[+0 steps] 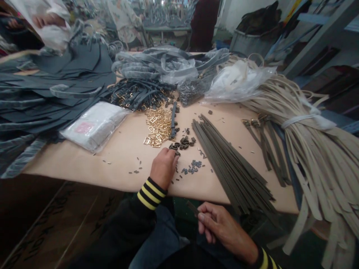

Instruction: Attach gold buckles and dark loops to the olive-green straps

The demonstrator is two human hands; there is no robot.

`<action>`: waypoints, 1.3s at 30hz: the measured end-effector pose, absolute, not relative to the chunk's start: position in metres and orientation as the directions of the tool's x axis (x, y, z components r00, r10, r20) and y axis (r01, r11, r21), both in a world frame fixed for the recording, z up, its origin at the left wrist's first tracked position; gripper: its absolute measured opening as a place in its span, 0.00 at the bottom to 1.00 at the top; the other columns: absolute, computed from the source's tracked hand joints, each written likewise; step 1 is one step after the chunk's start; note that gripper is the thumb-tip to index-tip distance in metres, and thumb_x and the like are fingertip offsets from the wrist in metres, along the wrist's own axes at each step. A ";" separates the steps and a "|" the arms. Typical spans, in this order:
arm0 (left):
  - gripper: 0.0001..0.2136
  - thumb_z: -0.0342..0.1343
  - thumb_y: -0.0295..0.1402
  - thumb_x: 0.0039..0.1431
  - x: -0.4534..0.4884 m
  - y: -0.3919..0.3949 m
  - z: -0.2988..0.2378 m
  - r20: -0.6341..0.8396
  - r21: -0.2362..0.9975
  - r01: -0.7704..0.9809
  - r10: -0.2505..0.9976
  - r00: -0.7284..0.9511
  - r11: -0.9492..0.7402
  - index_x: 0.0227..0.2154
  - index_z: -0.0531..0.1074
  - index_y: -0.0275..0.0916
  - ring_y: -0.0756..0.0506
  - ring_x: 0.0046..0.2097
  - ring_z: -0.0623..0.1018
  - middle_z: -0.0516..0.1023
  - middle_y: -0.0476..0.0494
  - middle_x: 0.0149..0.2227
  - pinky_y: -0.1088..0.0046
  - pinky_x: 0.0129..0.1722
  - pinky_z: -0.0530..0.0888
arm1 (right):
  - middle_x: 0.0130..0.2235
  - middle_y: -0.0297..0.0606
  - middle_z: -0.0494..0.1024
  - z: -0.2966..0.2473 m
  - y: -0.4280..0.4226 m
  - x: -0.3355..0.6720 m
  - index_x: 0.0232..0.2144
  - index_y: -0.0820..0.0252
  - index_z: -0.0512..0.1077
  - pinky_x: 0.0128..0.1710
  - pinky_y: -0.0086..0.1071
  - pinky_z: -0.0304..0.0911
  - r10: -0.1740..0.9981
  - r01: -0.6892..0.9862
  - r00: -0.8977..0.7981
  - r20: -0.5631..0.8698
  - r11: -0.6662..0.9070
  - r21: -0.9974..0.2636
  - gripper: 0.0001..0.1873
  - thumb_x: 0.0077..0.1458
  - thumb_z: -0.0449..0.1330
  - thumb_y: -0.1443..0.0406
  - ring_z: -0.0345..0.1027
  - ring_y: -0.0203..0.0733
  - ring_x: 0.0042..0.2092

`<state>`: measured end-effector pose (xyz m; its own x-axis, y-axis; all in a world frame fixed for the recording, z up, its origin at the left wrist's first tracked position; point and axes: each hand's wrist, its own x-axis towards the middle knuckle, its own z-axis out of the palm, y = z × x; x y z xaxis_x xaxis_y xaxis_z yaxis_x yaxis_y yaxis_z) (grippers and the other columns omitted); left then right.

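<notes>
At the near edge of a pile of small dark strap loops (183, 143), my left hand (163, 167) is closed with its fingertips down among them. What it pinches is hidden by the fingers. My right hand (223, 228), low in front of the table edge, grips a narrow dark olive strap (192, 207) between thumb and fingers, one end sticking out to the upper left. A fanned bundle of similar olive straps (228, 164) lies on the table just beyond my right hand. Small grey metal clips (193, 166) are scattered right of my left hand.
Gold buckles (158, 127) are heaped beyond my left hand, near buckled dark straps (137, 93). A plastic-wrapped white packet (95, 125) and stacked dark sheets (56, 89) occupy the left. Long beige strips (297, 101) hang over the right edge. People stand beyond the table.
</notes>
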<state>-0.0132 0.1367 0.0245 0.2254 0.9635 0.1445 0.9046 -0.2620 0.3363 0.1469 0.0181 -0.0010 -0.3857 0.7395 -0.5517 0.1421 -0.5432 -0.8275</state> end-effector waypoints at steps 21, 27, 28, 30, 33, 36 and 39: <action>0.05 0.51 0.23 0.44 -0.018 0.134 0.036 0.028 0.614 0.766 0.975 0.223 -0.192 0.19 0.60 0.37 0.49 0.27 0.67 0.63 0.48 0.24 0.70 0.31 0.67 | 0.22 0.32 0.69 0.029 0.010 0.156 0.28 0.63 0.61 0.17 0.22 0.51 0.835 0.156 -0.340 -0.433 -0.403 -0.902 0.13 0.52 0.49 0.58 0.56 0.26 0.17; 0.10 0.58 0.36 0.42 -0.022 0.091 0.046 -0.429 0.859 -0.108 0.818 0.384 0.501 0.22 0.65 0.33 0.56 0.20 0.65 0.67 0.51 0.19 0.82 0.20 0.63 | 0.21 0.32 0.68 0.053 0.008 0.157 0.25 0.62 0.63 0.18 0.24 0.50 0.904 0.291 -0.224 -0.365 -0.295 -0.910 0.12 0.53 0.48 0.60 0.54 0.29 0.18; 0.11 0.60 0.36 0.40 -0.022 0.082 0.045 -0.462 0.803 -0.184 0.787 0.408 0.567 0.22 0.66 0.33 0.57 0.20 0.65 0.67 0.51 0.19 0.83 0.20 0.63 | 0.20 0.32 0.68 0.056 0.007 0.156 0.24 0.62 0.64 0.19 0.24 0.51 0.917 0.319 -0.209 -0.339 -0.264 -0.910 0.12 0.53 0.48 0.61 0.55 0.29 0.19; 0.12 0.62 0.35 0.38 -0.019 0.067 0.042 -0.494 0.727 -0.263 0.749 0.442 0.634 0.21 0.66 0.32 0.58 0.20 0.67 0.68 0.51 0.19 0.85 0.21 0.64 | 0.20 0.32 0.68 0.061 0.007 0.153 0.23 0.62 0.65 0.21 0.25 0.52 0.937 0.364 -0.190 -0.294 -0.211 -0.907 0.12 0.53 0.48 0.62 0.57 0.31 0.21; 0.13 0.63 0.34 0.37 -0.015 0.052 0.039 -0.498 0.699 -0.301 0.743 0.447 0.649 0.21 0.66 0.31 0.58 0.20 0.68 0.70 0.51 0.18 0.86 0.21 0.65 | 0.20 0.33 0.70 0.064 0.006 0.150 0.24 0.61 0.65 0.23 0.25 0.54 0.947 0.425 -0.177 -0.267 -0.171 -0.889 0.11 0.53 0.48 0.63 0.60 0.32 0.21; 0.13 0.62 0.35 0.38 -0.012 0.044 0.040 -0.473 0.742 -0.289 0.778 0.414 0.605 0.21 0.66 0.32 0.57 0.21 0.68 0.70 0.51 0.19 0.86 0.21 0.66 | 0.19 0.32 0.70 0.068 0.005 0.148 0.23 0.62 0.64 0.24 0.26 0.55 0.951 0.508 -0.180 -0.252 -0.129 -0.852 0.09 0.52 0.48 0.66 0.62 0.33 0.21; 0.12 0.61 0.34 0.40 -0.008 0.037 0.043 -0.398 0.840 -0.208 0.830 0.390 0.500 0.21 0.65 0.32 0.57 0.20 0.68 0.70 0.51 0.19 0.84 0.21 0.66 | 0.18 0.31 0.69 0.071 0.003 0.149 0.22 0.61 0.64 0.23 0.26 0.54 0.942 0.589 -0.213 -0.259 -0.088 -0.803 0.09 0.52 0.48 0.67 0.62 0.32 0.21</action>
